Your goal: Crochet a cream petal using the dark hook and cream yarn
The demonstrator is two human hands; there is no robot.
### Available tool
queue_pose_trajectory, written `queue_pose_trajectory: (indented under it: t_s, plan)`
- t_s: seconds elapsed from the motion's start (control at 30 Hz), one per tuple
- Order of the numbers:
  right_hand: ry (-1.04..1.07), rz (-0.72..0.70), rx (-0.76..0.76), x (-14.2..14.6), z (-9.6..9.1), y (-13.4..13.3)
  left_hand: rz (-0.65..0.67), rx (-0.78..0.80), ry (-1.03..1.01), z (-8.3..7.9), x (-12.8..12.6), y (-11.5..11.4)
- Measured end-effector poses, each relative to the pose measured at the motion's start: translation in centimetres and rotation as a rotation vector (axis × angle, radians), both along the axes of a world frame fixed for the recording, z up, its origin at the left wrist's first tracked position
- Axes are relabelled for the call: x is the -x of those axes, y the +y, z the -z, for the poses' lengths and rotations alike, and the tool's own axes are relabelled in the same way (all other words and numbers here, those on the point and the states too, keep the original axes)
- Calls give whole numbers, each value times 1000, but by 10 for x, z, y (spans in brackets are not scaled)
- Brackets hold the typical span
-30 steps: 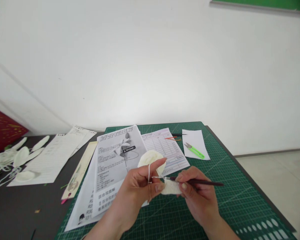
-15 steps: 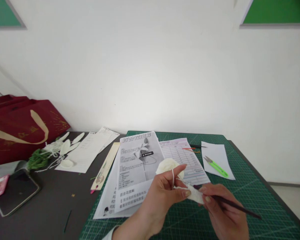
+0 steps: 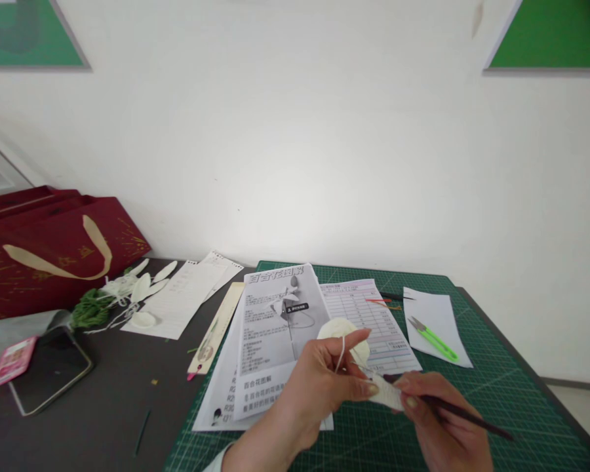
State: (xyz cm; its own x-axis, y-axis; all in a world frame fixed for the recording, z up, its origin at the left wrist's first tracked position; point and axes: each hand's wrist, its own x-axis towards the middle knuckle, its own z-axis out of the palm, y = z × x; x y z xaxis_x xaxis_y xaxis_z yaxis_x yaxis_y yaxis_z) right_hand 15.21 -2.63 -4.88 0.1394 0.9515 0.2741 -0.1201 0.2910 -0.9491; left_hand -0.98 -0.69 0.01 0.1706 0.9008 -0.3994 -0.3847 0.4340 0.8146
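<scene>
My left hand (image 3: 327,377) pinches the left end of a small white crocheted piece (image 3: 387,394), with white yarn (image 3: 341,353) looped over its raised index finger. In my right hand (image 3: 440,413) is a dark crochet hook (image 3: 467,414), its handle slanting down to the right. The hook's tip lies at the upper edge of the crocheted piece, and the thumb and fingers there also touch the piece's right end. Just behind my left hand sits a cream ball of yarn (image 3: 341,330), partly covered by the fingers.
Printed pattern sheets (image 3: 275,328) and a form (image 3: 373,314) lie on the green cutting mat (image 3: 491,387). Green thread snips (image 3: 435,339) rest on white paper (image 3: 459,311) at right. Leftward are white crocheted petals (image 3: 142,319), green yarn (image 3: 91,308), a red bag (image 3: 63,246) and a phone (image 3: 54,373).
The whole view has shifted slightly, so the table things appear farther right. Both hands keep their hold on the crocheted piece and hook, with the hook's tip slightly changed in position.
</scene>
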Motion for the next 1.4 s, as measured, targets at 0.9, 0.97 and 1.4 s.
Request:
queue_pose_trajectory:
  t_s: [0.9,0.97,1.4]
  plan:
    - [-88,-6,-109,-2,0,4,-1,-111,-27,7,-4,-2]
    - [-122,-32,-154,-5,2,6,-12,-114,-32,9,-4,-2]
    - [56,-163,-22,-3,12,13,-48,-150,-68,15,-3,-2]
